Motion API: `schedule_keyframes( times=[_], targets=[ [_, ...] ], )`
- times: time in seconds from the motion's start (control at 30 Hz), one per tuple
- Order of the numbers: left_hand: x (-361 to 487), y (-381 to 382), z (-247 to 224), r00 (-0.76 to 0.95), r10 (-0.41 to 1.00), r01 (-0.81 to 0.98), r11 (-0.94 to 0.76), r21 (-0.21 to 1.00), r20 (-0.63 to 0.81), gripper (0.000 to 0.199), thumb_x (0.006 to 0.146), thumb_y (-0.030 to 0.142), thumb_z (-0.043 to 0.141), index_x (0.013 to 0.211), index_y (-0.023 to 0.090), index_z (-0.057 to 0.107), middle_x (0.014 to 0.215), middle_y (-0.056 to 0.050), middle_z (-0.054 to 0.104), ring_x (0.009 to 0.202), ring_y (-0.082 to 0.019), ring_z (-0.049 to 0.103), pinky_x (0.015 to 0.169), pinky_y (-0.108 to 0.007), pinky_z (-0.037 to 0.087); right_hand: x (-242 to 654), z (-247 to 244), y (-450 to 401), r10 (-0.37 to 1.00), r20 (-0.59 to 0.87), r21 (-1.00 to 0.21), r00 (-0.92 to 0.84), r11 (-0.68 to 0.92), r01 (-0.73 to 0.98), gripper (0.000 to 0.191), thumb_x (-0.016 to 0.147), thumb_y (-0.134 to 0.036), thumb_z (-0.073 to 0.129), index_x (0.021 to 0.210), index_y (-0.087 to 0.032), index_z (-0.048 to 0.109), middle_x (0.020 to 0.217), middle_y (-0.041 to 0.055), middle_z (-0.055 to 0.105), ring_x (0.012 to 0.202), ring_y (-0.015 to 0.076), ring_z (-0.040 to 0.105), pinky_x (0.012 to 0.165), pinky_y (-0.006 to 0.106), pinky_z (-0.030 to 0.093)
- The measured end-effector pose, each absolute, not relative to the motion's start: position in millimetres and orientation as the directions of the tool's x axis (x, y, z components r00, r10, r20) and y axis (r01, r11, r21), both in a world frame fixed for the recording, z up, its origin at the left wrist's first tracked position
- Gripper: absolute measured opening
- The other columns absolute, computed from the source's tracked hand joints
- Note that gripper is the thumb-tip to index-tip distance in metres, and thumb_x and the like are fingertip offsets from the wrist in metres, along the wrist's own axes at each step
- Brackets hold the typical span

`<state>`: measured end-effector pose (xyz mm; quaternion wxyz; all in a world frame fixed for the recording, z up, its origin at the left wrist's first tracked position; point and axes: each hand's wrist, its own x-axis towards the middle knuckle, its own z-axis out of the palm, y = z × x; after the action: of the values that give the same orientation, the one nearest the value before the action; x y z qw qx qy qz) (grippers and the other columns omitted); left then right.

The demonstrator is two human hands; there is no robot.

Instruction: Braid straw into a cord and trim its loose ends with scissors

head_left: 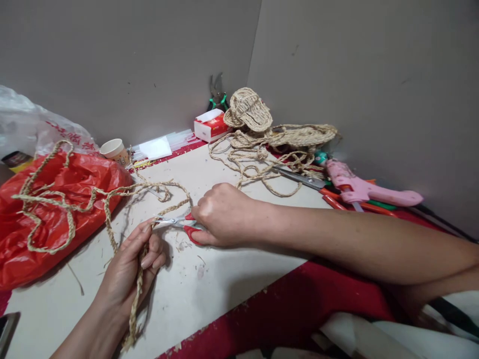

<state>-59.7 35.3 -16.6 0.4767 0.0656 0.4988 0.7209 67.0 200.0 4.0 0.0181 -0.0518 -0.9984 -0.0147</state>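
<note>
We are working at a bench [284,294] whose red surface is showing along its near edge; a white board [187,294] is lying on it beneath the red-handled scissors [179,221], probably serving as a cutting surface. Well left of those scissors, a red plastic bag [90,172] is slumping, its contents hiding from us, and farther left and beyond, a clear plastic bag [63,129] with red print is leaning behind it. Beyond the scissors, to the right, coiled straw rope [250,107] is piling up against the wall, seemingly parked out of the working space. A braided straw rope [138,286] is looping over the red bag, passing under the scissors' tips and hanging toward us, ending in a fray. Right of the scissors, a pink glue gun [359,184] is resting among other tools.

Our left hand [125,264], just left of the scissors, is pinching the braid, apparently steadying it for the blades; our right hand [220,212] is gripping the handles, fingers curling through the loops, tips pointing at the pinch. Whether the blades are biting, we are not able to tell. Beyond the scissors, a tissue pack [211,127] is offering a white sheet; beyond and left, a paper cup [115,151] is standing, its contents escaping our view.
</note>
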Motion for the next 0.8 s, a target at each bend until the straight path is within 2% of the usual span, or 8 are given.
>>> schedule_keyframes(
  times=[0.33, 0.6, 0.8],
  targets=[
    [-59.9, 34.6, -17.9, -0.540, 0.754, -0.625, -0.063, 0.778, -0.373, 0.010, 0.082, 0.008, 0.064, 0.090, 0.012, 0.069, 0.058, 0.003, 0.050, 0.042, -0.002, 0.036, 0.040, -0.014, 0.037, 66.5, 10.0, 199.5, 0.131, -0.015, -0.016, -0.991, 0.991, 0.131, 0.043, 0.086, -0.049, 0.046, 0.081, -0.016, 0.073, 0.073, 0.0115, 0.072, 0.063, 0.0204, 0.061, 0.052, 0.030, 0.021],
    [-61.5, 36.0, -19.3, -0.561, 0.734, -0.621, -0.066, 0.781, -0.383, 0.013, 0.084, 0.007, 0.061, 0.093, 0.011, 0.070, 0.062, -0.001, 0.053, 0.043, -0.001, 0.036, 0.041, -0.013, 0.037, 64.4, 5.4, 195.2, 0.159, -0.026, -0.003, -0.987, 0.987, 0.159, 0.036, 0.087, -0.043, 0.050, 0.079, -0.016, 0.072, 0.075, 0.0114, 0.073, 0.064, 0.0201, 0.062, 0.051, 0.030, 0.018],
    [-62.0, 35.6, -20.7, -0.574, 0.714, -0.634, -0.078, 0.769, -0.400, 0.011, 0.083, 0.006, 0.061, 0.090, 0.010, 0.069, 0.061, -0.001, 0.052, 0.043, -0.002, 0.036, 0.041, -0.014, 0.036, 63.8, 5.0, 197.0, 0.150, -0.018, -0.038, -0.989, 0.988, 0.150, 0.031, 0.089, -0.034, 0.050, 0.075, -0.016, 0.071, 0.069, 0.0076, 0.071, 0.057, 0.0145, 0.053, 0.051, 0.029, 0.016]
  ],
)
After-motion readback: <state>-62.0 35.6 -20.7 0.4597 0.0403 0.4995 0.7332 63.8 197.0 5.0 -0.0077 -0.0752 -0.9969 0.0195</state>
